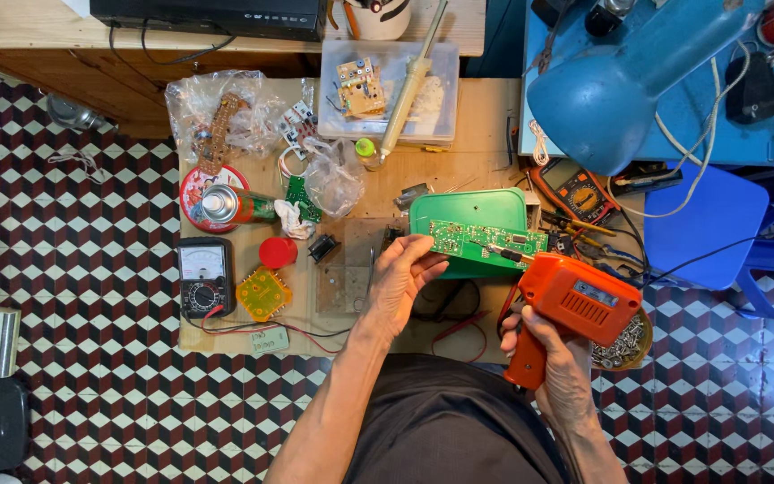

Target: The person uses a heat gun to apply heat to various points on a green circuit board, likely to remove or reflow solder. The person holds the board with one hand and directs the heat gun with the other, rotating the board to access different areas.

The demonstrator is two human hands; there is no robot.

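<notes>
I've got the long green printed circuit board (485, 238) pinched by its near end in my left hand (400, 278), thumb on top, fingers wrapped under, held just over the green plastic box (468, 211). My right hand (553, 358) is fully closed round the grip of the orange pistol-type soldering gun (571, 309), tip touching the board near its mid, right of the box's centre. Best approach imo: keep board level, brace wrists, dab only 1 joint w/ the tip.
</notes>
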